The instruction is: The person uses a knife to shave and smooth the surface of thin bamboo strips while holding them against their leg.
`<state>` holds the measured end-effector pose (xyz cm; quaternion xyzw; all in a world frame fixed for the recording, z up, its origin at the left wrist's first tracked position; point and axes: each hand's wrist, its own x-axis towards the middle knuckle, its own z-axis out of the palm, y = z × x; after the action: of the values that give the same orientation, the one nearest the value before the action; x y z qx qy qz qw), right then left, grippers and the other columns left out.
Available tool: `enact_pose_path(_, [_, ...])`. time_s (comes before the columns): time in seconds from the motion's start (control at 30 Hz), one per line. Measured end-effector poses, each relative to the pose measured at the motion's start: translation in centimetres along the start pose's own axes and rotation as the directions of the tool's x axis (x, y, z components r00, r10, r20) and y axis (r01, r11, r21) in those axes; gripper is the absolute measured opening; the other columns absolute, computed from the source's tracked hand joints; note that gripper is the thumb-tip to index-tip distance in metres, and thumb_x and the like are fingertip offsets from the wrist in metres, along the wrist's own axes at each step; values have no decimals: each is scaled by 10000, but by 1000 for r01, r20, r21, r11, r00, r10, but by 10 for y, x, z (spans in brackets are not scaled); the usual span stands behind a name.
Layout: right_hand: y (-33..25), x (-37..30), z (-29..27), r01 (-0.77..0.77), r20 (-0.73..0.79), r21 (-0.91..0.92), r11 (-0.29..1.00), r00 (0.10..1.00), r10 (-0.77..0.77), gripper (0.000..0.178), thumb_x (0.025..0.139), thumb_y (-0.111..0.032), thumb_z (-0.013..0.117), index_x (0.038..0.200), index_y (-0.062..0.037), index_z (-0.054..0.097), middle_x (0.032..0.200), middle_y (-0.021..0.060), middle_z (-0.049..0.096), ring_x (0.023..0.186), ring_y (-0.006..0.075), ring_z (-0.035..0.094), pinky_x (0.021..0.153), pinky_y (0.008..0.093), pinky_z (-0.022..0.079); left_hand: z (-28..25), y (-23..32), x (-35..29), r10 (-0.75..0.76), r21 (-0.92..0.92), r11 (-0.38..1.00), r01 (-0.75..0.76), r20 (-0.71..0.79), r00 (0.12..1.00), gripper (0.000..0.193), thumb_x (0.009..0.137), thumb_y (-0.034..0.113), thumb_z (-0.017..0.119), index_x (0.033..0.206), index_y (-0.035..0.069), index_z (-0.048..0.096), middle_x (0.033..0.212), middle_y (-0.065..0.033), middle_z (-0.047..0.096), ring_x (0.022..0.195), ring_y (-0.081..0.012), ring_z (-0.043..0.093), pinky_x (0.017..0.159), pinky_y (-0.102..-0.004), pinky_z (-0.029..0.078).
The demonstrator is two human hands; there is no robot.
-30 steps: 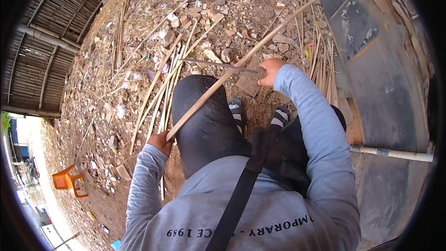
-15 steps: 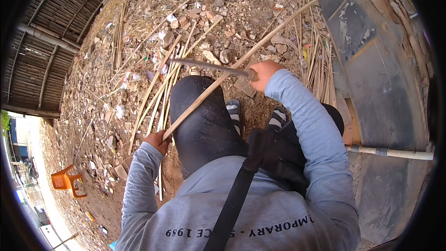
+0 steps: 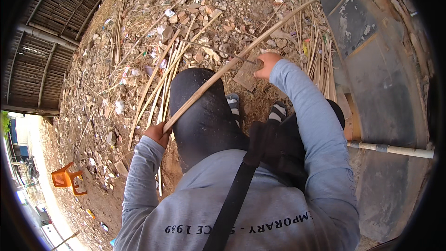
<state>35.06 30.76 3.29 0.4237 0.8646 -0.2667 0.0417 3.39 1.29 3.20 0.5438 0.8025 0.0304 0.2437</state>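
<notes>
A long bamboo strip (image 3: 204, 90) slants over my right-leaning view, from my left hand (image 3: 157, 134) up to the far right, passing across my left thigh. My left hand is closed round its near end. In my right hand (image 3: 268, 64) is the handle of a long knife (image 3: 211, 48), gripped in closed fingers. Its narrow blade points left and crosses the strip about midway; whether it cuts into it I cannot tell. Beyond my left knee lie several loose bamboo strips (image 3: 160, 79) on the ground.
A flat brown block (image 3: 246, 76) rests near my feet. More split strips (image 3: 320, 60) lie to the right, beside dark grey sheets (image 3: 388, 97) and a pale pole (image 3: 395, 150). Rubble and litter cover the ground. An orange plastic chair (image 3: 67, 178) stands left, below a slatted bamboo wall (image 3: 35, 65).
My right hand has moved slightly up and right with the knife. The blade has turned, its tip now higher and its side narrower to view. My left hand has shifted slightly.
</notes>
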Motion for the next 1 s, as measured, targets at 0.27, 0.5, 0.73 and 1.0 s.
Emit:
enact_pose_path(0.27, [-43, -11, -6, 36, 22, -135, 990, 999, -34, 326, 766, -271, 646, 1049, -108, 653, 954, 131, 675, 909, 320, 644, 850, 394, 505, -1, -10, -16, -44, -28, 999, 45, 16, 999, 265, 889, 305, 554, 928, 60, 644, 784, -210, 654, 783, -391, 640, 727, -450, 497])
enact_pose_path(0.5, [7, -6, -21, -206, -80, 23, 978, 975, 207, 348, 758, -268, 654, 1062, -99, 659, 1001, 148, 668, 931, 321, 638, 853, 390, 501, -8, -12, -6, 11, 56, 998, -13, 25, 1000, 224, 874, 261, 576, 952, 59, 631, 776, -211, 645, 755, -399, 631, 713, -448, 508])
enact_pose_path(0.73, [8, -3, -12, -166, -41, 49, 985, 985, 168, 463, 682, -295, 702, 1083, -73, 642, 917, 167, 670, 899, 339, 636, 823, 401, 509, 4, -8, 0, -4, 23, 1000, 4, -5, 1000, 228, 884, 282, 562, 945, 79, 645, 792, -205, 653, 785, -389, 638, 726, -446, 500])
enact_pose_path(1.0, [-16, -9, -10, -35, -97, -27, 999, 995, 32, 427, 668, -283, 699, 1021, -48, 653, 911, 185, 668, 852, 339, 642, 781, 405, 509, 7, -23, -7, -11, -13, 1000, 12, 9, 1000, 241, 890, 306, 561, 917, 81, 645, 783, -180, 658, 778, -375, 644, 717, -434, 499])
